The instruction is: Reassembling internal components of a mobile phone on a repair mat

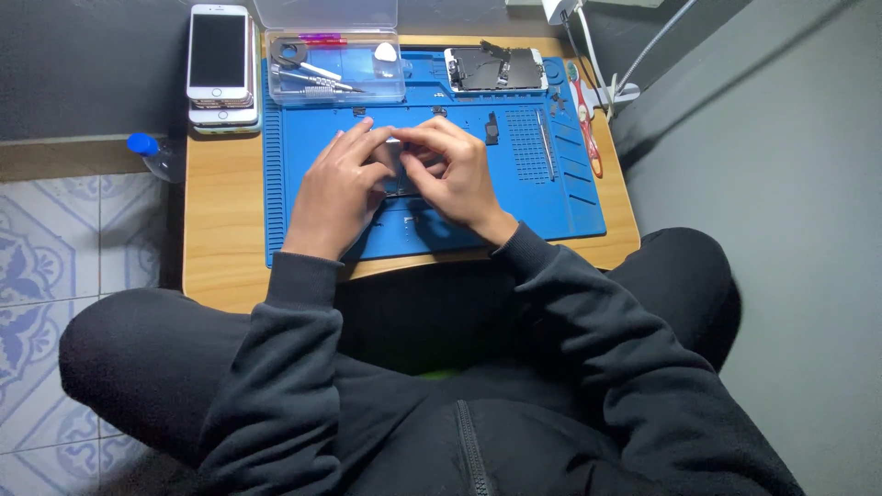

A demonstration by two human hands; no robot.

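Observation:
My left hand [338, 188] and my right hand [455, 174] meet over the middle of a blue repair mat [570, 197] on a small wooden table [216, 239]. Both hands close on a small dark phone part [397, 165] held between the fingertips, mostly hidden by the fingers. A disassembled phone [496, 69] with its insides showing lies at the mat's far edge. Small dark parts [491, 129] sit on the mat beyond my right hand.
A clear plastic tool box [335, 64] with its lid up stands at the mat's far left. Stacked white phones [220, 64] lie left of it. Red-handled tool [585, 115] and tweezers [547, 142] rest on the mat's right. A blue-capped bottle [152, 152] sits off the table's left edge.

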